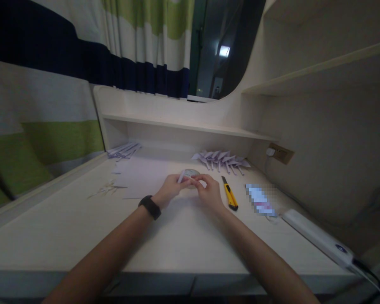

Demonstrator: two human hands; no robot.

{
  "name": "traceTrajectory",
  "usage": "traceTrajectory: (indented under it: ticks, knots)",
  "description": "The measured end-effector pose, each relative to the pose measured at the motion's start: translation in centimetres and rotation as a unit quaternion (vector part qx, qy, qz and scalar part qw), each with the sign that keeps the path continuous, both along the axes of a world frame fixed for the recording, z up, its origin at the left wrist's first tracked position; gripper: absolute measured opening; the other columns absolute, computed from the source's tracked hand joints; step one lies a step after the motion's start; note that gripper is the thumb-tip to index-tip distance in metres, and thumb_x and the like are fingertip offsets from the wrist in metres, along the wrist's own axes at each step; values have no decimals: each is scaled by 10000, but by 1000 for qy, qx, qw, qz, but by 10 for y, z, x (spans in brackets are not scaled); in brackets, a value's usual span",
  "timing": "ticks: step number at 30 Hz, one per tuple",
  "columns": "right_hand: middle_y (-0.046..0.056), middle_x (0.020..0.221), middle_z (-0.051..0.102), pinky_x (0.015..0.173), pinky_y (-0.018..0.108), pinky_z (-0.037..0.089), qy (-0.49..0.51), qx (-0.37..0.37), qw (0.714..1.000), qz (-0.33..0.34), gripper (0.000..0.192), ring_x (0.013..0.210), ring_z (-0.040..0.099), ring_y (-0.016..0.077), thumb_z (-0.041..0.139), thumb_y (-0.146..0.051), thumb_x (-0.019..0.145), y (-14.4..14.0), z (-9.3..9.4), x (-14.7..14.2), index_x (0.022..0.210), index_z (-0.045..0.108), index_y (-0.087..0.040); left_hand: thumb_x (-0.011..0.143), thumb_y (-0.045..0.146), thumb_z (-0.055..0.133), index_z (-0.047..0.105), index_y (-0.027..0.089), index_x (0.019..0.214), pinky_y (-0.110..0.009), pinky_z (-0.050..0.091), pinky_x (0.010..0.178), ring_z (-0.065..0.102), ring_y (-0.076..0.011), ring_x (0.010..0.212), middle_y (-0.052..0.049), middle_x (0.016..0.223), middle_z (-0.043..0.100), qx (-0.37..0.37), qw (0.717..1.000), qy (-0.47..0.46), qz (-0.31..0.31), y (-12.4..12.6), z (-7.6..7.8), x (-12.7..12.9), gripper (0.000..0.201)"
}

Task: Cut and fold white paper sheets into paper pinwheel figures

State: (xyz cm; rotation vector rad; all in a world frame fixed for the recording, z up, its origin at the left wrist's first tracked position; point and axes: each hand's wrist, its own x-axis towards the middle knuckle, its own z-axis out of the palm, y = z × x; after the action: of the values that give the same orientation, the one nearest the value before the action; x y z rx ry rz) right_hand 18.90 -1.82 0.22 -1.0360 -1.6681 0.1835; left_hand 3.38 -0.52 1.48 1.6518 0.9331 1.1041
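Observation:
My left hand [171, 190], with a black band on its wrist, is closed on a small rolled paper tube [181, 176] that sticks up beside its thumb. My right hand [210, 192] meets it fingertip to fingertip, thumb and forefinger pinched. Whatever is between those right fingertips is too small to make out. Just behind both hands lies a round, pale roll of tape [191, 172], partly covered by the fingers. A yellow utility knife [230, 196], blade showing, rests to the right of my right hand. White paper sheets [142, 171] lie left of my left hand.
Folded paper pinwheels [221, 159] stand in a row at the back right. Paper sticks [125, 150] are piled at the back left, with thin small sticks [107, 189] nearer. A blurred-out phone [260, 200] and a long white device [315, 236] with cords occupy the right side.

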Motion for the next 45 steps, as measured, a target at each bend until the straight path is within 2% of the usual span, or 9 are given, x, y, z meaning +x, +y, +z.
traceTrajectory:
  ticks: [4,8,13,16,19,27,31,35,45]
  knots:
    - [46,965,639,904,352,418,24,68,997,21,90,961,579,193,633,-251,778,-6,12,2,700,619,-208,725,475,637,715,110,844,-226,204,438,311,-79,448,9,533,500,12,1000,-2,18,1,5,-2,392]
    - [47,909,598,843,340,447,89,74,993,5,124,896,574,189,643,-313,777,-5,24,10,726,624,-201,757,429,616,710,108,855,-234,318,519,490,-135,564,-55,672,631,57,995,29,70,11,7,-9,348]
    - [8,778,606,700,301,492,193,10,978,77,374,724,592,158,644,-347,777,-3,22,5,1115,529,-236,817,392,551,703,172,807,-272,363,630,587,-217,725,-78,763,677,177,955,182,154,12,2,-10,267]
    - [24,905,630,696,303,506,190,-18,975,117,654,757,609,164,731,-284,682,-5,14,-8,1248,404,-277,852,325,513,695,194,813,-272,370,657,598,-225,761,-83,784,670,255,930,226,140,1,-3,-1,228]
    - [5,836,637,648,283,499,173,-31,980,97,597,702,605,158,704,-229,692,-7,6,-19,1217,422,-270,852,227,495,691,203,848,-281,385,716,605,-233,823,-83,850,674,290,918,248,108,-8,-8,9,197]
    - [-29,703,620,585,243,452,209,-35,974,81,478,608,572,132,691,-226,682,4,6,-2,1105,471,-222,784,337,614,683,208,997,-269,406,709,605,-210,811,-59,915,686,252,947,197,29,1,-1,-1,259]
    - [-31,699,628,615,260,456,235,-33,968,78,515,609,564,129,717,-260,653,16,6,14,1101,468,-211,839,411,513,731,169,876,-223,339,510,508,-127,505,-14,589,610,181,965,189,-16,14,-1,-14,328]
    - [-30,694,633,625,261,452,249,-41,963,90,525,608,561,124,737,-259,638,22,3,19,1093,480,-202,835,433,505,747,127,805,-211,284,461,435,-100,445,2,474,524,146,975,167,-25,22,-2,-18,391]
    - [-24,683,641,604,255,448,262,-46,954,135,493,601,574,127,766,-256,624,22,0,18,1051,523,-222,739,464,631,743,120,864,-208,317,469,497,-111,517,-36,564,624,51,994,94,-2,22,-2,-23,383]
